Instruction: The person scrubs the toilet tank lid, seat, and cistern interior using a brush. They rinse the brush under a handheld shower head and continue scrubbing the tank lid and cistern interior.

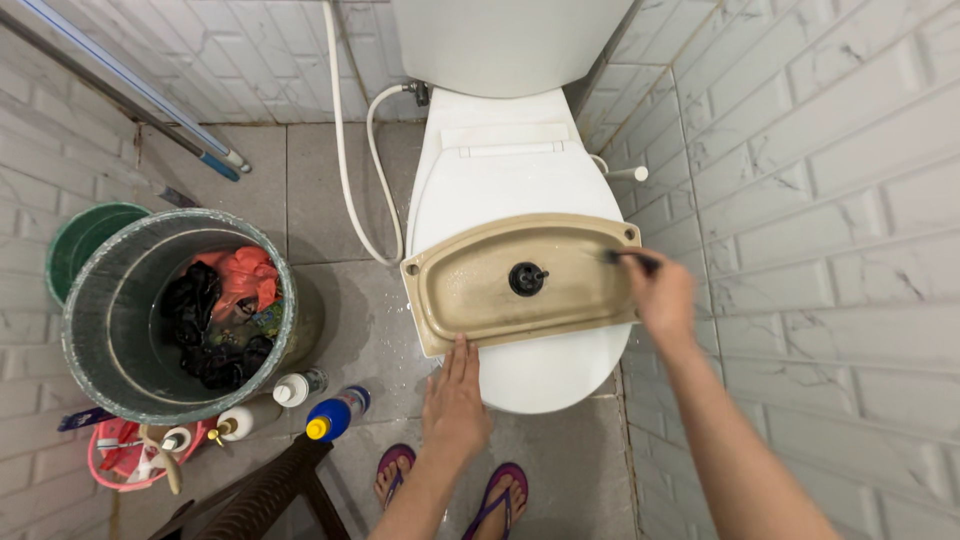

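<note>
A person stands facing a white toilet with its seat cover closed, seen from above. Across the cover lies an upturned cistern lid, beige and stained inside, with a black button fitting at its middle. The lid's long axis runs left to right, tilted slightly so the right end sits farther away; its hollow side faces up. The left hand lies flat and open, fingers together, fingertips pressing the lid's near edge and gripping nothing. The right hand is closed around a small dark brush, whose tip points left into the lid's far right corner. The work looks to be at the scrubbing stage, with most of the stain still on; the next stroke would call for steady bracing while the brush sweeps leftward along the hollow. On the floor at left stand a bucket of wet clothes and several bottles.
</note>
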